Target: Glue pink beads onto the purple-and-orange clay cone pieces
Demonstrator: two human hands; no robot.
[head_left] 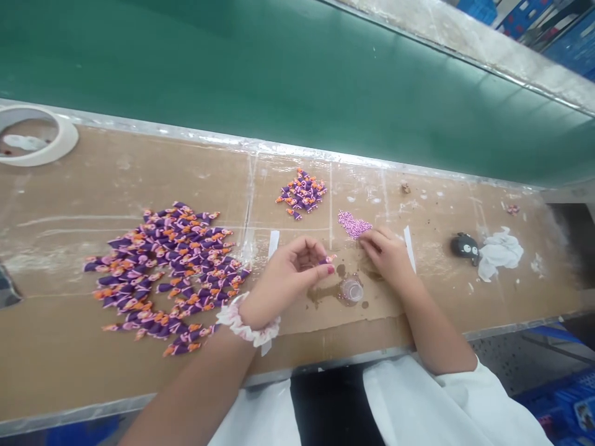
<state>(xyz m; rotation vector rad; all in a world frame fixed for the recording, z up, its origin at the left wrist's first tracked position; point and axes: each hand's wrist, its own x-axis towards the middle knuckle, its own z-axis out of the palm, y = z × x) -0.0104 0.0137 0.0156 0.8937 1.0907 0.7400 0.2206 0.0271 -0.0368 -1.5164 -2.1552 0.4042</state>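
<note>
The person's left hand (286, 279), with a white scrunchie (246, 325) on its wrist, was raised just above the middle of the tabletop (60, 347), near its front edge. Its thumb and fingers (310, 251) were closed in a pinch on a small purple piece (326, 259) with a pink tip, held clear of the surface.

The right hand (388, 257) lay on the tabletop just beside the left. Its fingers were curled and their tips touched the near edge of a heap of pink beads (353, 224); whether they gripped any beads could not be told.

A small clear cup (352, 289) stood between the two hands, closer to the front edge, on a dark wet stain.

A large pile of purple and orange pieces (167, 272) spread over the left half of the tabletop. A small pile of the same pieces (302, 193) lay near the back edge, beyond the left hand.

A tape roll (32, 133) sat at the back left corner. A black object (465, 246) and a crumpled white cloth (499, 251) lay touching each other toward the right edge. A green belt (297, 80) ran along behind the back edge.
</note>
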